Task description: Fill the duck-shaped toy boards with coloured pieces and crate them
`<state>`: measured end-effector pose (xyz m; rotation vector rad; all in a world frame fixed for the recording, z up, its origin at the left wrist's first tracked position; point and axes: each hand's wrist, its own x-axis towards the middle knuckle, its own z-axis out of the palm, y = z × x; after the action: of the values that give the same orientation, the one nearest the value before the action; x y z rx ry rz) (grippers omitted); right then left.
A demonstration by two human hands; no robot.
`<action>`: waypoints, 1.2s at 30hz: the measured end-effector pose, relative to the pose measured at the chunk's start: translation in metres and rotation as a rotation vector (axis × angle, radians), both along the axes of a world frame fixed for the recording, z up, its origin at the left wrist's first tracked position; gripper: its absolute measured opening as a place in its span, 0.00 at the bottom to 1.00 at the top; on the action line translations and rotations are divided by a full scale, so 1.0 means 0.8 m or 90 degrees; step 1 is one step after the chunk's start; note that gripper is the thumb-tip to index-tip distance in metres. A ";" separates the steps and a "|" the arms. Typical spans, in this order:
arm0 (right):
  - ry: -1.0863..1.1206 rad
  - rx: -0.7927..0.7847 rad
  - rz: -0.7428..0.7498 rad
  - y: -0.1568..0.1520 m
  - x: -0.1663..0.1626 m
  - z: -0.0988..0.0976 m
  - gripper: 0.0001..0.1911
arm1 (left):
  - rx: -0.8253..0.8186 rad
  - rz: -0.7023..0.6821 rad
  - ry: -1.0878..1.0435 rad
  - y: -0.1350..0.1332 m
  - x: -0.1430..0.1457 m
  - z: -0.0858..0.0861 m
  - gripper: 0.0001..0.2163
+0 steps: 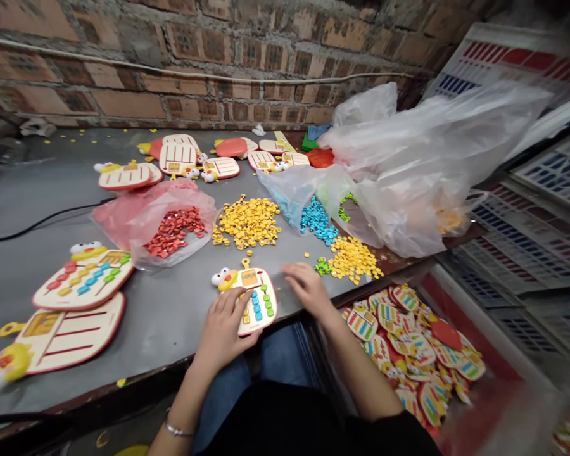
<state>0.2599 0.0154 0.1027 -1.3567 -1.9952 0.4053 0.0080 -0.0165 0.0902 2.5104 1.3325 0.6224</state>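
Note:
A cream toy board (259, 282) with a yellow duck-like head lies at the table's front edge. Rows of blue and green beads show on it, plus a few yellow ones. My left hand (223, 326) grips the board, fingers over its face and thumb along the lower edge, hiding its left part. Just right of the board, my right hand (310, 290) hovers with fingers stretched and slightly apart, nothing visible in them. Nearest to it are small piles of green beads (322, 266) and yellow beads (355, 258).
Red beads (175, 231) spill from a pink bag; a yellow pile (247, 221) and blue beads (317, 218) lie beyond my hands. Several boards (178, 157) stand behind. Two more (83, 278) lie left. Clear plastic bags (408, 158) crowd the right. A crate below holds finished-looking boards (413, 342).

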 end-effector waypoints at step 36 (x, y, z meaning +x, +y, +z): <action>-0.109 -0.050 0.291 0.092 -0.045 0.004 0.08 | -0.051 -0.010 -0.028 -0.001 -0.004 0.000 0.34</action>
<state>0.2238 0.0888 0.1058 -0.9957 -2.4584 0.5940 0.0050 -0.0169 0.0901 2.4276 1.2938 0.6061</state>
